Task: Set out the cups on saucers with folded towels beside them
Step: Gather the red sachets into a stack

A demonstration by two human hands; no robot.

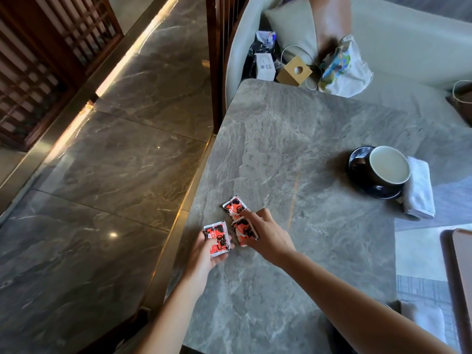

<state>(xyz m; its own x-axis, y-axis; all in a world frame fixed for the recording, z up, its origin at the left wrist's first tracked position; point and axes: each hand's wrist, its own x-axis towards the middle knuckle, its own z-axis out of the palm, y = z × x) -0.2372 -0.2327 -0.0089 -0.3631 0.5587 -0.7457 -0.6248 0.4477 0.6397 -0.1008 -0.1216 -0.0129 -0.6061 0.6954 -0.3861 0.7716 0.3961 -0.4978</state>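
Observation:
A dark cup with a pale inside (389, 167) stands on a dark saucer (357, 159) at the right of the grey marble table (293, 139). A folded white towel (420, 190) lies against the saucer's right side. Near the table's left edge lie red, black and white packets. My left hand (204, 254) grips a small stack of them (217, 236). My right hand (268, 237) rests its fingers on a second packet (242, 229), with a fingertip touching a third packet (233, 206) just beyond.
A pale sofa (398, 47) wraps the table's far side, holding a wooden box (293, 70), a printed plastic bag (342, 70), a cable and black bags. A wooden post (215, 60) stands at the table's left. A brown tray edge (459, 272) sits at the right. Marble floor lies left.

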